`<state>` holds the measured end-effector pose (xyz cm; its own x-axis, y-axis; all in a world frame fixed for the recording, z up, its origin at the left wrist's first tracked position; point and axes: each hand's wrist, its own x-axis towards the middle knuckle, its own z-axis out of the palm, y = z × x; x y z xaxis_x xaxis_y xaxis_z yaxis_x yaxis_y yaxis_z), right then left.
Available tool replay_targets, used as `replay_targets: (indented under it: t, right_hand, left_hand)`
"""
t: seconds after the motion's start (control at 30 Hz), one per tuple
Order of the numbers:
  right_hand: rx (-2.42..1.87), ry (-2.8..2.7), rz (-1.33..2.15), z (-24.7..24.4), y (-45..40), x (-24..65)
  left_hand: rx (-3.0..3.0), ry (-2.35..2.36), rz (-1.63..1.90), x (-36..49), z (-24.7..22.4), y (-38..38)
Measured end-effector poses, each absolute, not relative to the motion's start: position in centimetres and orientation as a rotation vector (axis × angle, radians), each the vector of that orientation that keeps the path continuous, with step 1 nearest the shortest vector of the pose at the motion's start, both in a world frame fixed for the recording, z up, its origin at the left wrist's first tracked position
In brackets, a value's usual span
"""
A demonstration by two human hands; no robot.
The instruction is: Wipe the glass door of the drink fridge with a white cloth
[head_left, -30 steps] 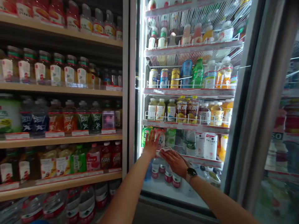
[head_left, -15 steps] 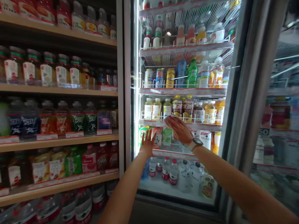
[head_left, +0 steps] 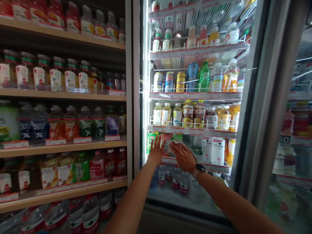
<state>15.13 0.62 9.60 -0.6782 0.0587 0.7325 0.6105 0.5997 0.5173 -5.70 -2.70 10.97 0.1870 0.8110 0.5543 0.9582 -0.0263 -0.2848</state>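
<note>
Left hand: open, fingers spread wide, held up against the glass door of the refrigerated case, holding nothing.

Right hand: fingers together and nearly flat, just beside the left hand, pinning the cloth. A wristwatch sits on its wrist.

Cloth: a small white cloth, seemingly folded, lies under the right fingertips on the glass, level with the front edge of the wire cooler shelf, toward that shelf's left end.

Behind the glass: rows of juice bottles, cans and a green soda bottle on the shelves; water bottles stand low down.

Beside the case: wooden shelves carry rows of labelled bottles.

Risk: the cloth is held only by flat pressure, so easing the right palm could let it slide down the glass and drop to the floor. Hard pressure could shift the door, and the watch could scrape the glass if the wrist drops.
</note>
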Motion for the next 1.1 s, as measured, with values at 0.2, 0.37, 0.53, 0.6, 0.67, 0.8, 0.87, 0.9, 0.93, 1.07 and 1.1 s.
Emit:
replay_targets:
  t: [0.2, 0.37, 0.53, 0.6, 0.67, 0.8, 0.87, 0.9, 0.93, 1.07, 1.1]
  right_hand:
    - [-0.358, -2.281, -1.025, 2.1, 0.3, 15.1]
    - [-0.265, -2.298, -1.089, 3.1, 1.1, 15.5]
    - [-0.356, -2.179, -1.129, 12.3, 1.4, 15.7]
    - [-0.438, -2.08, -1.125, 16.7, 1.4, 15.7]
    - [-0.52, -1.986, -1.081, 20.3, 1.5, 15.7]
    - [-0.62, -1.849, -0.983, 22.6, 1.6, 15.3]
    - [-0.614, -1.858, -0.992, 20.9, 1.4, 15.0]
    - [-0.603, -1.887, -1.008, 19.6, 1.3, 14.9]
    - [-0.591, -1.924, -1.023, 18.0, 1.1, 14.7]
    - [-0.564, -2.077, -1.031, 11.1, 0.6, 14.2]
    - [-0.555, -2.106, -1.026, 9.5, 0.5, 14.1]
  left_hand:
    - [-1.856, -1.658, -0.262, -5.7, 10.9, -2.5]
    - [-1.862, -1.658, -0.233, -5.7, 11.0, -2.6]
    - [-1.882, -1.664, -0.251, -5.8, 11.2, -2.7]
    - [-1.883, -1.666, -0.274, -5.8, 11.2, -2.7]
    - [-1.884, -1.669, -0.291, -5.7, 11.1, -2.8]
    - [-1.888, -1.674, -0.294, -5.7, 11.1, -2.8]
    - [-1.892, -1.669, -0.289, -5.7, 11.1, -2.9]
    - [-1.893, -1.668, -0.285, -5.7, 11.2, -2.9]
    - [-1.895, -1.666, -0.281, -5.7, 11.2, -2.9]
    - [-1.887, -1.649, -0.291, -5.7, 11.1, -2.9]
    - [-1.883, -1.641, -0.293, -5.7, 11.0, -2.9]
